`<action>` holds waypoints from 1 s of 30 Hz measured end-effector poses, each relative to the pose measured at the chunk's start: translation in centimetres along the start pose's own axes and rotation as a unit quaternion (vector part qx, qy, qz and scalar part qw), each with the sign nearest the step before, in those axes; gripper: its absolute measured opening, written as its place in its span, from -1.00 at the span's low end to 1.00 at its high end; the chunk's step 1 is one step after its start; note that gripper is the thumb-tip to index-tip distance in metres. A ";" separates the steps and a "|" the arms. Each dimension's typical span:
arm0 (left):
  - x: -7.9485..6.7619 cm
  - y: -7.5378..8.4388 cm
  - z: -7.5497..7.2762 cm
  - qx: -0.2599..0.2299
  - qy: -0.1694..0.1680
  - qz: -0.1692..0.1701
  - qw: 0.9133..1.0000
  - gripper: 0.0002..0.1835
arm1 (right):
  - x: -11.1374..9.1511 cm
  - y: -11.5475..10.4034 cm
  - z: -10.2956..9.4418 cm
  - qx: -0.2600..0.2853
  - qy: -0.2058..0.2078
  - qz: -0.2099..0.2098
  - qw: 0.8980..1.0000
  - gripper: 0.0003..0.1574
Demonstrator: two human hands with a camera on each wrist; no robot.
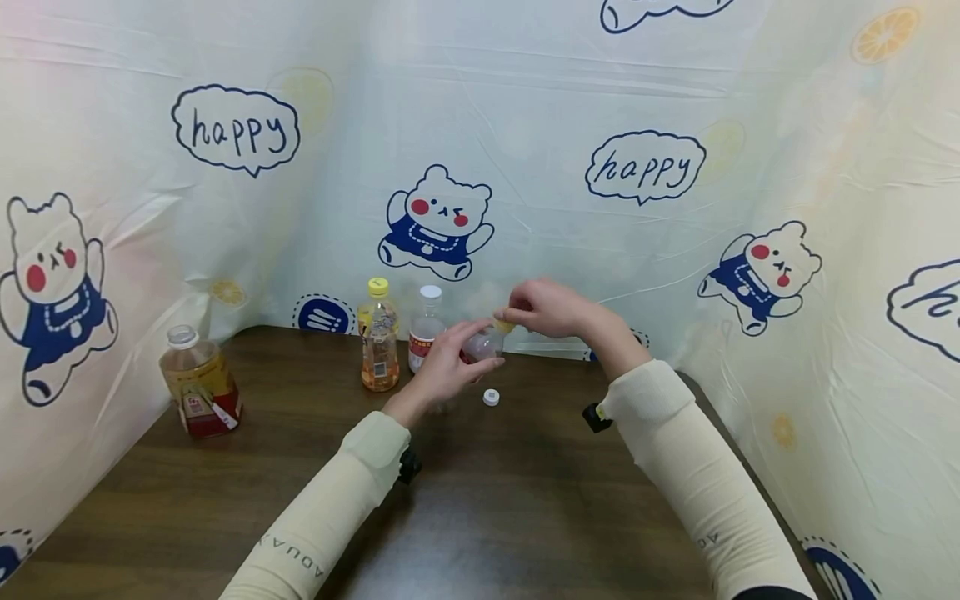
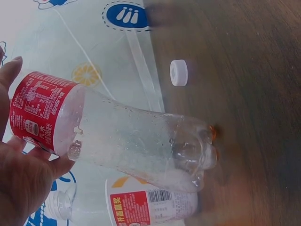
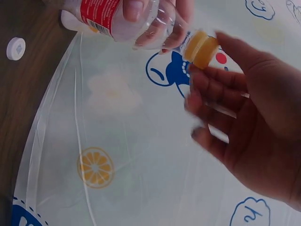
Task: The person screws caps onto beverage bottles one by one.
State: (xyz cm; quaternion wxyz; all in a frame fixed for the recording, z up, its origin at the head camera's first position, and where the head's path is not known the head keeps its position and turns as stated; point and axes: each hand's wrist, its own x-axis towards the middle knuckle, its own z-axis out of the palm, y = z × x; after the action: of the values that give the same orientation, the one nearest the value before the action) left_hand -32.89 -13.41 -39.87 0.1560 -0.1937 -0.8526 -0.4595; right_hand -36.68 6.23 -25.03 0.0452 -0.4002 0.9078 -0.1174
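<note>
Close wrist views, shared red-labelled bottle [image 2: 115, 129]

At one o'clock, our right hand [image 3: 263, 96] is pinching the yellow cap [image 3: 201, 50] at a bottle [image 3: 121, 32] mouth. A white cap [image 3: 16, 49] is lying toward ten.

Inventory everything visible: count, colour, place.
Table: 1, brown, foreground
Sheeting: count unclear, pale, behind table
Tilted bottle: 1, clear, table's back
Screw cap: 1, yellow, tilted bottle's mouth
Loose cap: 1, white, on table
Yellow-capped bottle: 1, clear, table's back
Middle bottle: 1, clear, table's back
Wide bottle: 1, red-labelled, table's left
Sleeves: 2, cream, foreground
Devices: 2, black, cuffs
Left hand: 1, bare, on tilted bottle
Right hand: 1, bare, at screw cap
</note>
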 end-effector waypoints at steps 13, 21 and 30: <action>0.0 -0.2 -0.1 0.002 0.001 0.005 1.000 -0.33 | -0.4 0.1 -0.1 0.016 -0.029 0.000 0.999 -0.27; 0.0 -0.4 -0.3 -0.008 0.006 -0.008 1.000 -0.33 | 0.0 0.2 -0.1 0.052 -0.028 -0.028 0.998 -0.51; 0.1 -0.6 -0.4 -0.012 0.008 -0.005 1.000 -0.34 | 0.4 -0.1 0.2 -0.069 0.039 0.018 0.997 -0.40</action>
State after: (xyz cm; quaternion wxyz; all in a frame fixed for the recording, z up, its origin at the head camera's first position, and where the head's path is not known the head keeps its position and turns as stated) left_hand -33.25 -13.99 -40.03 0.1582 -0.1872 -0.8468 -0.4721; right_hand -36.85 5.80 -25.23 -0.0160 -0.3808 0.9219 -0.0694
